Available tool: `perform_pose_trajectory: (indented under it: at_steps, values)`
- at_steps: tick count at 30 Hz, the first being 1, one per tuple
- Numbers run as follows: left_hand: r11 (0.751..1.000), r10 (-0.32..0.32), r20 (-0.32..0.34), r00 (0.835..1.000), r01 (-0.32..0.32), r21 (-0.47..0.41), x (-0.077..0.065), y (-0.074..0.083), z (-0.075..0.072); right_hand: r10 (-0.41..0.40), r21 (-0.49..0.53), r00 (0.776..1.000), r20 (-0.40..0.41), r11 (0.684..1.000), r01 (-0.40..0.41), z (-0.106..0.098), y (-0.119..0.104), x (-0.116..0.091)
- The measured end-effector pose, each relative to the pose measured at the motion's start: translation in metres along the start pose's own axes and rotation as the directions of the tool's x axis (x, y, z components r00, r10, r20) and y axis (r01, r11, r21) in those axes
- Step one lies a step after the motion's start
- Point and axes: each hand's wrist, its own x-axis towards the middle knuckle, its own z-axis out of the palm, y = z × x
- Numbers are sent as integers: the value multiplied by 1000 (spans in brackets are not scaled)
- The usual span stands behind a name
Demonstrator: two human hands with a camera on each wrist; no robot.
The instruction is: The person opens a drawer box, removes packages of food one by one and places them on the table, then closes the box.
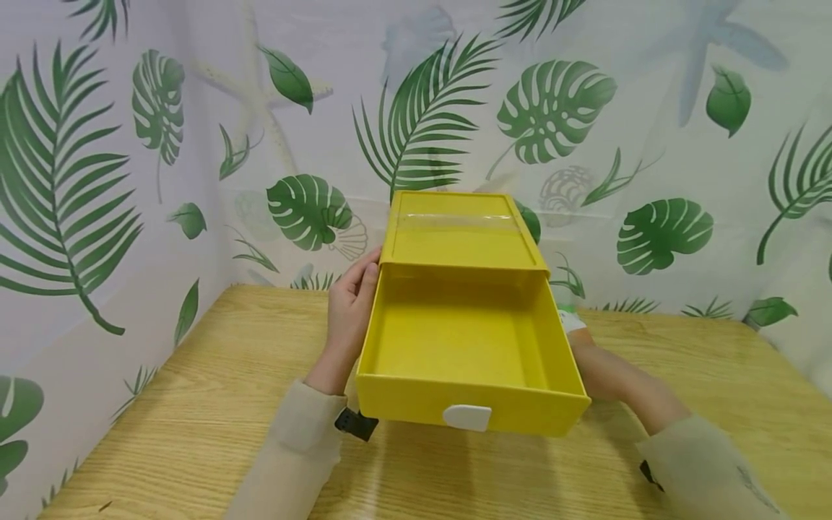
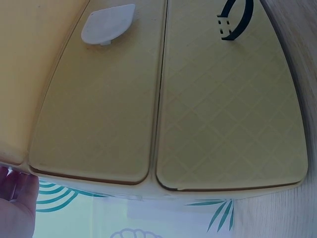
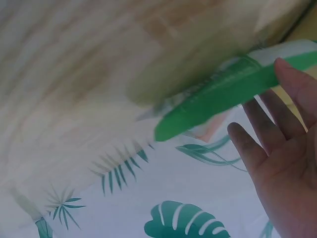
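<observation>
A yellow drawer box (image 1: 464, 245) stands with its drawer (image 1: 448, 328) pulled out toward me. The drawer is bare inside and has a white tab (image 1: 466, 417) on its front. My left hand (image 1: 347, 307) rests against the casing's left side, with the fingertips partly hidden. In the left wrist view, a little of that hand shows at the edge of the box. My right hand (image 3: 287, 158) pinches a green and white packet (image 3: 218, 101) at the box's right side. In the head view the box covers most of the right fingers.
A wooden table (image 1: 260, 347) lies under the box. Behind and to the left hangs a white sheet (image 1: 214, 43) with green leaf prints. The left wrist view shows a two-panel surface with another white tab (image 2: 108, 24) and a black strap (image 2: 242, 22).
</observation>
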Motion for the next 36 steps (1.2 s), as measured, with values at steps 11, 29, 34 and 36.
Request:
perform_pose_trajectory:
  at_steps: [11,29,34,36]
  values:
    - [1000,0,-17,1000,1,16,1,3,0,209,-94,960,-184,969,-229,-32,-38,-3]
    - [1000,-5,-6,1000,5,-11,0,2,2,-11,-191,774,-633,971,-142,-71,-109,-16]
    - [1000,9,-13,1000,-9,5,0,3,1,-82,-245,739,-669,963,-115,-71,-114,-17]
    - [1000,6,-13,1000,-6,7,0,4,1,-103,-254,728,-677,962,-100,-71,-114,-17]
